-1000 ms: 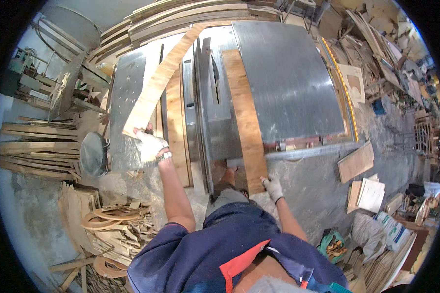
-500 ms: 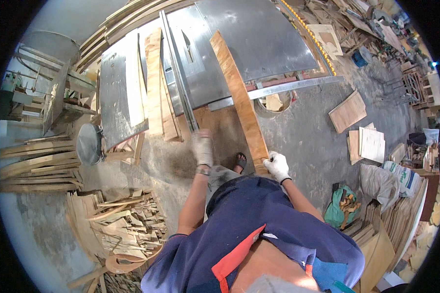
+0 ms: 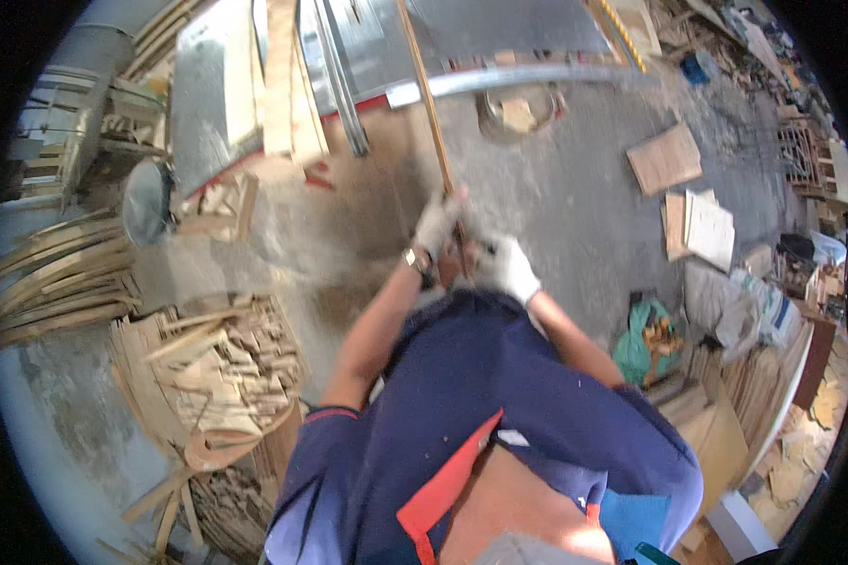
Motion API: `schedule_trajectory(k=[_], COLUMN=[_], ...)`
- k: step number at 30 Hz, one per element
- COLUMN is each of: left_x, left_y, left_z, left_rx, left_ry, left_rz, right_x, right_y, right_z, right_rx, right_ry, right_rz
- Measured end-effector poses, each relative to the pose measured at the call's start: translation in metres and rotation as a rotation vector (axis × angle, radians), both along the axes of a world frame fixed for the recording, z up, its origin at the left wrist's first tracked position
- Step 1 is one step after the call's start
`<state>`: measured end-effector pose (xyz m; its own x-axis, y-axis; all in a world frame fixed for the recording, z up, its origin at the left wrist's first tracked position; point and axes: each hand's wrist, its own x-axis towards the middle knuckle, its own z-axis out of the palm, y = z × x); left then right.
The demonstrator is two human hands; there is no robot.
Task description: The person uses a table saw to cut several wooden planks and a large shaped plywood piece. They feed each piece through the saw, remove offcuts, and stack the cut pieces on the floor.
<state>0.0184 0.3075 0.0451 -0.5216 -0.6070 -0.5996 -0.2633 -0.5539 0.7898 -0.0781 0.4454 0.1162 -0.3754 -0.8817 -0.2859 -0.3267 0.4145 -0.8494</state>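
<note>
A long, narrow plywood strip (image 3: 432, 113) is turned on edge and runs from near my waist out over the metal-topped table (image 3: 499, 33). My left hand (image 3: 436, 226), in a pale glove, is closed around the strip partway along. At its near end my right hand (image 3: 507, 266), also gloved, is closed against the strip; motion blurs its fingers. Left of the strip, a metal rail (image 3: 341, 80) lies across the tabletop. Beside that rail rest several pale plywood strips (image 3: 281, 85), overhanging the table's near edge.
A metal bar (image 3: 528, 77) runs along the table's near edge, above a round bucket (image 3: 516, 115) with offcuts. Scrap wood (image 3: 226, 363) is heaped at lower left, near stacked boards (image 3: 61, 273). To the right are plywood panels (image 3: 664, 158), a green bag (image 3: 645, 344) and sacks (image 3: 725, 301).
The plywood strip has turned from flat to on edge. My left hand has left the metal rail and taken hold of the strip. My right hand has moved slightly left and up with it.
</note>
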Motion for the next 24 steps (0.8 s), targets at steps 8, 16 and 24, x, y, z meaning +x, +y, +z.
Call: schedule_trajectory(k=[8,16,24], left_x=[0.014,0.02,0.028], left_y=[-0.014,0.004,0.019], left_z=[0.028,0.029,0.019], left_rx=[-0.07,-0.104,-0.378], left_ry=[-0.074,-0.053,-0.13], left_rz=[-0.036,-0.031,-0.004], right_x=[0.011,0.031,0.042], right_y=[0.037,0.057,0.062], right_z=[-0.03,-0.032,-0.011], right_rx=[-0.042,-0.014,-0.035], right_ry=[-0.63,-0.688,-0.41], right_rz=[-0.345,-0.237,-0.123])
